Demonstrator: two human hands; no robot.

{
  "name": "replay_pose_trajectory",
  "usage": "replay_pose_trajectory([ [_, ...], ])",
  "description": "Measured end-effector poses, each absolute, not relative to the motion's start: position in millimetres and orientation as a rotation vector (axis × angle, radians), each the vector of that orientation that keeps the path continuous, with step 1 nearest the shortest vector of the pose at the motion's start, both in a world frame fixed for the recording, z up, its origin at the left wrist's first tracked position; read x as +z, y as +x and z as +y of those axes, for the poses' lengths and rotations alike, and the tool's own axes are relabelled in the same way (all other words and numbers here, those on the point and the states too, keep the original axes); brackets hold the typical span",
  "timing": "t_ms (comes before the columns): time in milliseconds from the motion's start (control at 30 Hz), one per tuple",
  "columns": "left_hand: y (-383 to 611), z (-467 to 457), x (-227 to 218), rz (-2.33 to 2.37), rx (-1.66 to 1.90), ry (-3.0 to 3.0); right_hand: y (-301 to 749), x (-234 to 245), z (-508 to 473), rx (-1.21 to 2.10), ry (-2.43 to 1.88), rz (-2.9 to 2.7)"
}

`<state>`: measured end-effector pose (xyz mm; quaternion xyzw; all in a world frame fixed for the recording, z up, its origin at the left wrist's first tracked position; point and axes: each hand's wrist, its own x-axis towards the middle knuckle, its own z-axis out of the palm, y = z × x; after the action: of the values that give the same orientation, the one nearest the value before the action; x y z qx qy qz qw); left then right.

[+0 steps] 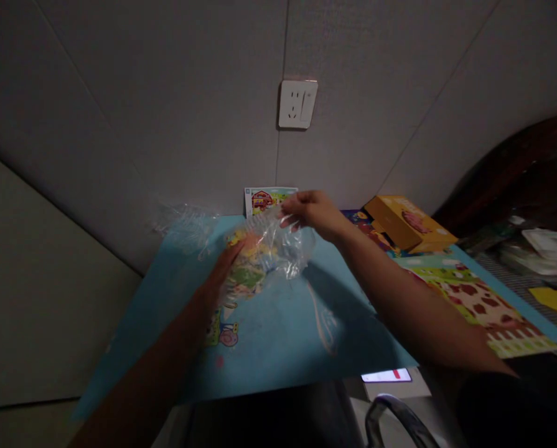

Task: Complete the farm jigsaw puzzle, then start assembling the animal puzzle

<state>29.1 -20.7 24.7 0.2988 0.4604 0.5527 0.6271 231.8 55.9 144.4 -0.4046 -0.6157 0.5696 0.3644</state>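
A clear plastic bag [287, 255] with colourful printed pieces [248, 277] in it is held above the blue table [269, 348]. My left hand [229, 258] grips the bag's left side, its fingers partly behind the plastic. At the bag's upper right edge, my right hand [308, 211] pinches the film between thumb and fingers. The pieces show yellow, green and blue; their exact shapes are blurred under the shiny plastic.
Crumpled clear plastic [187, 227] lies at the table's back left. A picture card [264, 200] leans on the wall below a socket [297, 104]. At the right are an orange box [411, 221] and a cow-patterned sheet [483, 302]. A lit phone [388, 376] sits below the front edge.
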Motion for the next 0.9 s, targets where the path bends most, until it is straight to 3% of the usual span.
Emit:
replay_pose_trajectory([
  [133,16.1,-18.4,8.3,1.008,1.171,0.65,239.6,74.9,54.9,2.131,-0.839,-1.156],
  [200,15.8,-17.9,4.5,1.006,1.193,0.603,246.0,44.7,54.4,2.255,-0.754,-1.035],
  [367,24.9,-16.6,4.7,1.06,1.223,0.553,245.4,1.9,47.8,2.126,-0.672,-1.043],
  [567,27.6,-17.1,-5.6,1.114,1.295,0.727,226.4,-14.0,32.7,1.635,-0.855,-1.457],
  [900,29.5,-27.4,-8.1,1.402,1.315,1.027,212.0,-13.9,8.8,1.524,-0.759,-1.574],
])
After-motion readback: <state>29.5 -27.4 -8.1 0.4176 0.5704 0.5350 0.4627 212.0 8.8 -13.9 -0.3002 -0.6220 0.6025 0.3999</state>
